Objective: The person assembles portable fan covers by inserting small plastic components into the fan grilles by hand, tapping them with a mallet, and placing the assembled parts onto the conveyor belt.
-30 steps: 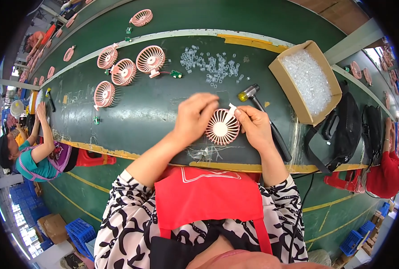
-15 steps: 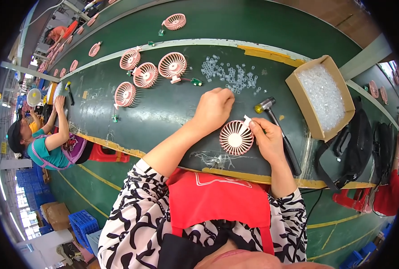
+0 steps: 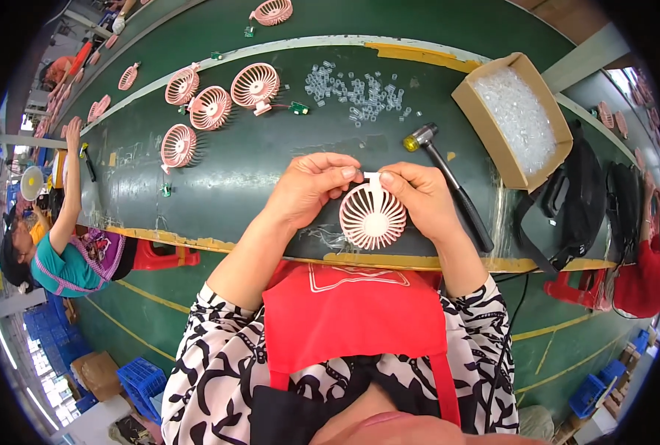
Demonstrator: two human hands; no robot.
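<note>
In front of me a round pink fan cover with curved spokes hangs just over the table's near edge, its short stem pointing away from me. My right hand is closed on that stem between thumb and fingers. My left hand is pinched at the stem's left end; whatever lies between those fingertips is too small to make out. Beyond both hands, small clear plastic pieces are scattered on the table. To the right of my right hand lies a hammer with a yellow-tipped head and black handle.
Several pink fan covers with small green circuit boards sit at the left. A cardboard box of clear pieces and a black bag are at the right. A conveyor belt runs behind; a co-worker sits far left.
My left hand has come back from beside the scattered clear pieces to the fan cover's stem. The stem now points straight away from me, still in my right hand. The whole view has shifted.
</note>
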